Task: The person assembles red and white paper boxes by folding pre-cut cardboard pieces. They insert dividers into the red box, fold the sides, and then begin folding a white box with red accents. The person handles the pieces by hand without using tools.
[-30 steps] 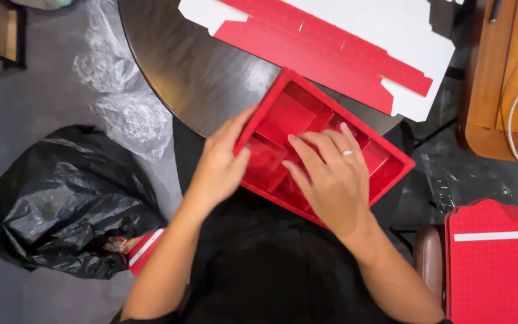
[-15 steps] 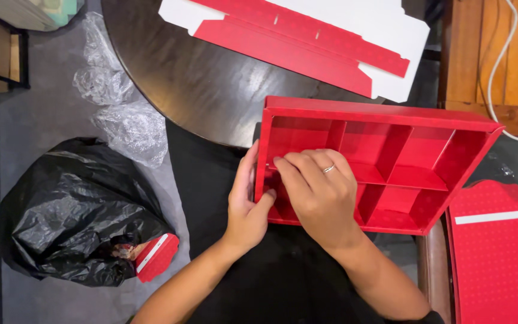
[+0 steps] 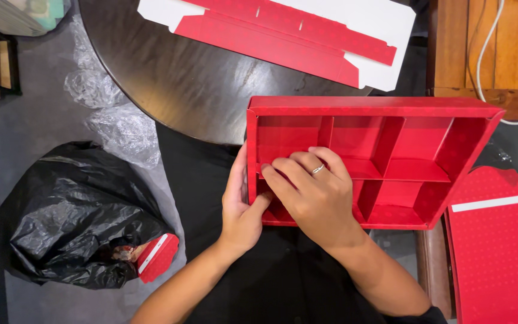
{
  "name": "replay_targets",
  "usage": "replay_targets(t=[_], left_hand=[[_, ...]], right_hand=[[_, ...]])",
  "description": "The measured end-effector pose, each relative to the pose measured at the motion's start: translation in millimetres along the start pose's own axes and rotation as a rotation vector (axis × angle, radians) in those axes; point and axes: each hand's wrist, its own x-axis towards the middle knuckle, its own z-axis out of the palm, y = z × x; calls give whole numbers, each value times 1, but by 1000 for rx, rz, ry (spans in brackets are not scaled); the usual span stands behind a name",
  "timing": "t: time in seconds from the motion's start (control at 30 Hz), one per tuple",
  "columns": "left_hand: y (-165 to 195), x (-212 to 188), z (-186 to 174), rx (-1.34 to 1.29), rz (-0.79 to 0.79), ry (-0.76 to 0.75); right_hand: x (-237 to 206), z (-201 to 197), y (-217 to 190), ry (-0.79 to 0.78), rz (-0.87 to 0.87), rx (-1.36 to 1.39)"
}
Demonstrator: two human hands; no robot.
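Far left, lower part of the frame: a crumpled black plastic bag (image 3: 73, 216) on the grey floor, with a small red card piece (image 3: 158, 257) poking out at its right edge. Above it, upper left: clear crinkled plastic wrap (image 3: 118, 123) lying beside the rim of a dark round table (image 3: 181, 78).

Top centre: a flat, unfolded red and white cardboard sheet (image 3: 307, 33) resting on the table.

Centre: left hand (image 3: 242, 207) wrapped around the left wall of a red compartment box (image 3: 403, 162), thumb inside, fingers hidden behind the wall; gripping that wall. Just right of it and touching it: right hand (image 3: 313, 195) lying palm down inside the box's left compartments, fingers bent and pressing on the inner divider, a ring on one finger; not closed around anything, as far as can be seen.

The box itself: in the middle right of the frame, open side up, its far edge at the table rim, the near part over a dark lap.

Lower right: a flat red card panel (image 3: 496, 252) with a white strip, just beside the box. Upper right: a wooden surface (image 3: 499, 54) with a white cable (image 3: 481, 66) across it.
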Motion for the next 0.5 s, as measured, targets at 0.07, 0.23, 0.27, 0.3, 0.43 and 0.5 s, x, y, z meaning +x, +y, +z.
replay_targets(t=[0.07,0.23,0.27,0.3,0.43,0.5], left_hand=[[-1,0,1,11,-1,-10],[-3,0,3,32,2,-8],[-3,0,4,40,7,-7],[-4,0,4,31,7,-5],[-4,-1,6,19,-7,-12],[-4,-2,7,44,5,-11]], right_hand=[[-1,-1,1,-1,7,-2],[-1,0,1,10,35,-11],[-1,0,1,7,33,-16],[-1,-1,1,4,31,-22],[-2,-3,2,-15,42,-2],[-1,-2,1,-6,48,-6]])
